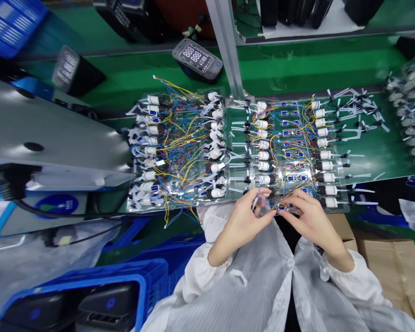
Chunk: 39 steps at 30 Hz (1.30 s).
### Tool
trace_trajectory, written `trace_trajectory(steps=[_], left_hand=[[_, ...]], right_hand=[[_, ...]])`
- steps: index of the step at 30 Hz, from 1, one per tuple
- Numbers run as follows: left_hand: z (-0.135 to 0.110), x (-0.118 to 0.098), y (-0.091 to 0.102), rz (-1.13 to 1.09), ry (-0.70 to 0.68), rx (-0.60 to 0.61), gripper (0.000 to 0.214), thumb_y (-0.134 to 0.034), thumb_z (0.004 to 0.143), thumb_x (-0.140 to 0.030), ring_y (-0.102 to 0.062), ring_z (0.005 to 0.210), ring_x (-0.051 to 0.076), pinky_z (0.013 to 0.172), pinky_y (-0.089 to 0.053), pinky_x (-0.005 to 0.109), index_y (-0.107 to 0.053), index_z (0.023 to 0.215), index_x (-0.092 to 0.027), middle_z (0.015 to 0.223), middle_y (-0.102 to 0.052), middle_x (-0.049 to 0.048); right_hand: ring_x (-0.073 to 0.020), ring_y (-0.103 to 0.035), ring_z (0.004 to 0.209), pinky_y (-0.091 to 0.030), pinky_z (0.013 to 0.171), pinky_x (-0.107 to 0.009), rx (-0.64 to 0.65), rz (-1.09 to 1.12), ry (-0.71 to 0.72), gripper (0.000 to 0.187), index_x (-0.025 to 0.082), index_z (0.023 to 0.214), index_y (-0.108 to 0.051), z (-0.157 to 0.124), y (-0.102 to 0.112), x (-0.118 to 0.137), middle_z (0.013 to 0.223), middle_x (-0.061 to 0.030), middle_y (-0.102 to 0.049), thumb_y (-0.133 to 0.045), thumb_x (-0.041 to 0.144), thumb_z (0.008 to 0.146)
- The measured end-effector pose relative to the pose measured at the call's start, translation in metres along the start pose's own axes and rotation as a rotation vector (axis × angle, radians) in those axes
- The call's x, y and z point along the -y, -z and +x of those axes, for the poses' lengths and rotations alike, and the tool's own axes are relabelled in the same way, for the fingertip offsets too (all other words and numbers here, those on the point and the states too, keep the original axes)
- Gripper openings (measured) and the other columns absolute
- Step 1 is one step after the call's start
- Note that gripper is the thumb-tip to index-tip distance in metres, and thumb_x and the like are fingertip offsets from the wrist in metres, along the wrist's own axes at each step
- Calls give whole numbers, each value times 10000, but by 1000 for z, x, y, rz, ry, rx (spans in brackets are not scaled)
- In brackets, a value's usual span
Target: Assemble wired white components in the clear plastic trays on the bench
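At the tray's front edge, my left hand is curled, its thumb reaching a small blue circuit board. A thin white and dark piece shows among its fingers, too small to name. My right hand pinches the board from the other side with thumb and forefinger. Coloured wires run beside the fingertips. Under and beyond both hands lies a clear plastic tray bearing rows of white cylindrical parts with black ends, wires and small blue boards.
A second clear tray of wired parts lies to the left. Loose cable ties are scattered at right. A display device stands behind, beside a metal post. A grey metal case, blue crate and cardboard box are nearby.
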<state>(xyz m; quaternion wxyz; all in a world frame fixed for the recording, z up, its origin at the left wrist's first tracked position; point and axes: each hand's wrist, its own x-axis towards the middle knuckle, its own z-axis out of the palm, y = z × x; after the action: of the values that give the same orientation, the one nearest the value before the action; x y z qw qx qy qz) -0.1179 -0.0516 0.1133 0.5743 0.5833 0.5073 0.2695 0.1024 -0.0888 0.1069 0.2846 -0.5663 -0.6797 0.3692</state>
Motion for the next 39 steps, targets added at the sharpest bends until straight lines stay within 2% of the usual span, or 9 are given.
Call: trace_trajectory(steps=[6, 12, 17, 20, 23, 28, 33, 36, 39], left_hand=[[-1, -6, -1, 12, -2, 43, 453, -774, 831, -218, -427, 574, 71, 576, -368, 204, -636, 1263, -221, 791, -600, -63], [-2, -11, 0, 38, 2, 83, 502, -792, 831, -237, -337, 522, 72, 577, -354, 229, -602, 1296, -221, 785, -713, -67], [-2, -13, 0, 162, 48, 53, 506, -792, 819, -231, -384, 513, 82, 656, -422, 271, -619, 1295, -239, 859, -784, -51], [-1, -14, -1, 191, 65, 53, 508, -811, 816, -273, -438, 515, 93, 714, -466, 299, -642, 1295, -256, 867, -790, -52], [0, -15, -2, 188, 49, 73, 520, -808, 825, -281, -469, 547, 106, 683, -461, 285, -648, 1320, -262, 862, -768, -51], [-2, -15, -1, 167, 5, 104, 523, -733, 852, -207, -440, 551, 82, 638, -435, 258, -613, 1359, -239, 933, -730, -36], [-4, -12, 5, 158, -37, 60, 436, -687, 822, -142, -484, 592, 79, 659, -436, 245, -637, 1248, -224, 892, -659, -41], [-3, -9, 9, 81, -25, 7, 368, -692, 877, -199, -426, 547, 61, 598, -386, 229, -626, 1238, -230, 895, -648, -42], [-2, -7, 8, -5, -14, -32, 376, -749, 896, -299, -369, 531, 57, 565, -347, 228, -621, 1242, -228, 911, -680, -31]], right_hand=[[-280, -701, 926, -588, 806, -481, 45, 23, 1, 105, 347, 1096, -719, 0, 2, 5, 1022, -74, -699, -666, 337, 1005], [-245, -689, 836, -581, 724, -410, 47, 30, 42, 77, 314, 1044, -741, 2, 4, 7, 952, -61, -690, -683, 323, 994], [-187, -665, 806, -531, 708, -327, 25, 16, 72, 92, 246, 957, -747, 2, 0, 2, 914, -22, -664, -743, 337, 971], [-165, -660, 804, -509, 713, -299, 0, 22, 102, 47, 227, 961, -753, 3, -3, 2, 906, -8, -661, -760, 272, 952], [-157, -636, 777, -495, 708, -290, -15, 9, 121, 11, 215, 947, -747, 3, -3, 4, 882, -3, -634, -746, 224, 941], [-149, -604, 750, -470, 669, -282, 100, 58, 76, 87, 225, 1030, -754, 3, 6, 7, 897, -10, -631, -720, 282, 974], [-155, -589, 744, -450, 661, -286, 59, 0, 60, 156, 211, 921, -729, 4, 14, 4, 833, -11, -616, -619, 242, 1027], [-165, -605, 765, -485, 687, -299, 41, -22, 38, 84, 224, 1035, -736, 4, 17, 7, 884, -18, -645, -668, 252, 994], [-183, -627, 792, -523, 681, -306, 41, 8, 25, 383, 266, 1289, -691, 3, 16, 12, 948, -23, -669, -785, 351, 928]])
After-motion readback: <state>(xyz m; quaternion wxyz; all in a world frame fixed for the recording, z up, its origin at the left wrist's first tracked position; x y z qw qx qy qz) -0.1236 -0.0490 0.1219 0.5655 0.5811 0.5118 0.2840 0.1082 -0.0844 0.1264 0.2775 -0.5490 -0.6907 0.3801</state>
